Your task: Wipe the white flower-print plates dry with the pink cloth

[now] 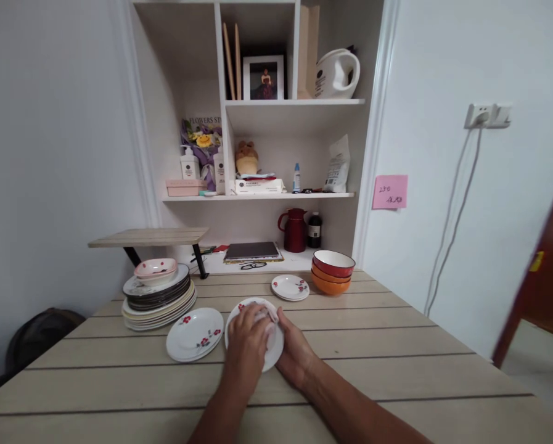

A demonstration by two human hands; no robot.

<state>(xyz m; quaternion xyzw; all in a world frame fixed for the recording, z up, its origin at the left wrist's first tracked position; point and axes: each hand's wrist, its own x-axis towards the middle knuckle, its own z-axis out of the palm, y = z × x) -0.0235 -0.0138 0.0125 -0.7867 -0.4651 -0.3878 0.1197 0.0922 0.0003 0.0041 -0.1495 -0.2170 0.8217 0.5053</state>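
A white plate with red flowers (275,353) is tilted over the table in front of me. My right hand (297,351) grips its right edge, thumb at the rim and fingers underneath. On the plate's face lies my left hand (247,338), fingers curled over a crumpled white tissue or cloth (267,313). Much of the plate's middle is hidden by that hand. To the left rests a small stack of matching flowered plates (194,335). Behind and slightly right of the held plate are more small flowered plates (290,287).
At the left stand stacked larger plates (160,302) topped by a pink-rimmed dish (156,270). Red and orange bowls (332,271) are nested at the back right. A small raised wooden stand (149,237), a laptop (251,250) and a red jug (295,230) are farther back.
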